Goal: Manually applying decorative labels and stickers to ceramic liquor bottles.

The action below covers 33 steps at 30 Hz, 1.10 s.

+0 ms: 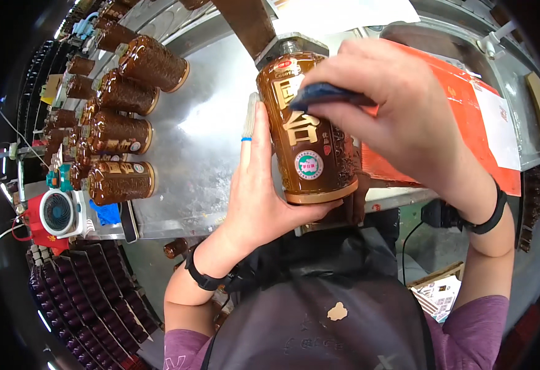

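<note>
A brown glossy bottle (pixel 310 139) with raised gold characters and a round green-and-white sticker lies in front of me. Its neck end sits at an angular grey holder (pixel 290 44). My left hand (pixel 254 191) grips the bottle from its left side and base; one finger wears a pale cover with a blue band. Over the bottle's right side, my right hand (pixel 393 92) pinches a dark blue piece (pixel 325 94), whose tip is at the gold characters. I cannot tell whether that piece is a folded cloth or a scraper.
Several similar brown bottles (pixel 125 132) lie on the metal table (pixel 190 203) at left. A small fan (pixel 58 211), blue cloth (pixel 104 213) and phone (pixel 129 223) are near its left edge. An orange-red sheet (pixel 461 132) with white paper lies right. Racks of dark bottles (pixel 85 302) stand lower left.
</note>
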### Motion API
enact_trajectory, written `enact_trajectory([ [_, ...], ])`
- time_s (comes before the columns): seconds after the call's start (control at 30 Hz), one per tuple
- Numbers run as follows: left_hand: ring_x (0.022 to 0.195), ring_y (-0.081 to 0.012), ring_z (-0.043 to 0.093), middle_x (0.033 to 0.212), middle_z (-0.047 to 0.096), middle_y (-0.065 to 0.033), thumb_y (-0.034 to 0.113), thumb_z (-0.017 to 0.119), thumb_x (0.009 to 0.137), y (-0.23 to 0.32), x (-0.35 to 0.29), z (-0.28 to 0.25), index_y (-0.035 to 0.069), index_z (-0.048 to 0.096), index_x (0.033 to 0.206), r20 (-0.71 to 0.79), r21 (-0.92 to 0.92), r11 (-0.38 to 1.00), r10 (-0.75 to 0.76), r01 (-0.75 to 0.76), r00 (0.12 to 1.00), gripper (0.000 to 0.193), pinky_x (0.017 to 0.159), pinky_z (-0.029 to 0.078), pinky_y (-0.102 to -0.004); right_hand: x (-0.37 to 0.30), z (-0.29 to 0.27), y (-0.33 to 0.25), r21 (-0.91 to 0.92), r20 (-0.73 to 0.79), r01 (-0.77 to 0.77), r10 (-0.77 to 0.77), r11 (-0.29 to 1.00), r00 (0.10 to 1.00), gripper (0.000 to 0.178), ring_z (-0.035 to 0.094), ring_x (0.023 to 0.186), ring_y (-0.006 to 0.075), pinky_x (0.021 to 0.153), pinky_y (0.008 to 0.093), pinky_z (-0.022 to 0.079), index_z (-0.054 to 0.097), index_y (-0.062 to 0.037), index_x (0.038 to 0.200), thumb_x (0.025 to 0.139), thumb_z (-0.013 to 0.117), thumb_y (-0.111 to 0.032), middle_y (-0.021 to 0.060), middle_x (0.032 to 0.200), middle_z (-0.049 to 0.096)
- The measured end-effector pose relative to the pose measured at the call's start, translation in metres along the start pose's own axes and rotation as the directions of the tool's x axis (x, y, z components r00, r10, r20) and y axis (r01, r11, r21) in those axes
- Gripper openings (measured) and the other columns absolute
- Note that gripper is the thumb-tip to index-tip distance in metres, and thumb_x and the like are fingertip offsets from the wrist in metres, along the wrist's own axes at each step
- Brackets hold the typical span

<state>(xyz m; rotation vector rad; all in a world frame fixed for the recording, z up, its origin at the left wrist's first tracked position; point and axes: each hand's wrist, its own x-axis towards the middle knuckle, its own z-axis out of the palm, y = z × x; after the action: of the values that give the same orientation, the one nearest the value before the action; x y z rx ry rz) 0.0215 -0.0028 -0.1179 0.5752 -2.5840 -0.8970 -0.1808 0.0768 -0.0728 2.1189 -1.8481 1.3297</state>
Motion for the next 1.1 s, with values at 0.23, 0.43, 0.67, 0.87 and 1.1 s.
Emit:
enact_trajectory([
  [0.23, 0.108, -0.0396, 0.06, 0.127, 0.054, -0.0249, 0.033, 0.095, 0.057, -0.002, 0.0, -0.002, -0.006, 0.006, 0.155, -0.059, 0.019, 0.999, 0.049, -0.048, 0.997, 0.137, 0.085, 0.053, -0.0443, -0.026, -0.005, -0.028, 0.047, 0.221, 0.113, -0.121, 0.992, 0.968, 0.023, 0.053, 0.068, 0.0235, 0.057, 0.0354, 0.042, 0.071, -0.0079, 0.095, 0.072, 0.07, -0.011, 0.0032, 0.078, 0.056],
  [0.43, 0.096, -0.0394, 0.064, 0.117, 0.059, -0.0245, 0.035, 0.094, 0.058, -0.004, -0.003, -0.003, -0.007, 0.013, 0.153, -0.086, 0.034, 0.997, 0.075, -0.072, 0.994, 0.132, 0.076, 0.054, -0.044, -0.017, 0.008, -0.029, -0.026, 0.158, 0.208, -0.201, 0.978, 0.967, 0.019, 0.052, 0.067, 0.0231, 0.058, 0.0352, 0.043, 0.07, -0.0096, 0.091, 0.073, 0.066, -0.01, 0.0037, 0.074, 0.051],
  [0.67, 0.093, -0.0378, 0.065, 0.113, 0.06, -0.0241, 0.044, 0.093, 0.061, 0.0, 0.0, 0.0, -0.01, 0.014, 0.151, -0.121, -0.004, 0.998, 0.061, -0.062, 0.991, 0.132, 0.072, 0.055, -0.0424, 0.027, -0.004, -0.005, -0.122, 0.185, 0.136, -0.112, 0.983, 0.976, 0.016, 0.057, 0.075, 0.0263, 0.062, 0.0384, 0.046, 0.068, -0.0104, 0.086, 0.072, 0.076, -0.011, 0.0058, 0.076, 0.056],
  [0.87, 0.092, -0.0367, 0.064, 0.113, 0.059, -0.0233, 0.043, 0.094, 0.059, 0.003, 0.0, 0.0, -0.01, 0.014, 0.152, -0.112, 0.009, 1.0, 0.025, -0.024, 0.993, 0.133, 0.074, 0.054, -0.0415, 0.049, -0.017, 0.013, -0.082, 0.286, -0.131, 0.149, 0.988, 0.947, 0.019, 0.067, 0.079, 0.0337, 0.074, 0.0438, 0.054, 0.071, -0.0055, 0.092, 0.079, 0.068, -0.017, 0.0158, 0.081, 0.069],
  [1.1, 0.094, -0.0373, 0.064, 0.115, 0.058, -0.0237, 0.043, 0.094, 0.059, 0.005, 0.0, 0.002, -0.009, 0.016, 0.152, -0.119, -0.005, 1.0, 0.01, -0.011, 0.993, 0.132, 0.075, 0.055, -0.0419, 0.059, -0.018, 0.015, -0.081, 0.272, -0.121, 0.139, 0.989, 0.952, 0.017, 0.067, 0.08, 0.0339, 0.073, 0.0446, 0.053, 0.072, -0.0063, 0.089, 0.076, 0.069, -0.018, 0.0144, 0.08, 0.069],
])
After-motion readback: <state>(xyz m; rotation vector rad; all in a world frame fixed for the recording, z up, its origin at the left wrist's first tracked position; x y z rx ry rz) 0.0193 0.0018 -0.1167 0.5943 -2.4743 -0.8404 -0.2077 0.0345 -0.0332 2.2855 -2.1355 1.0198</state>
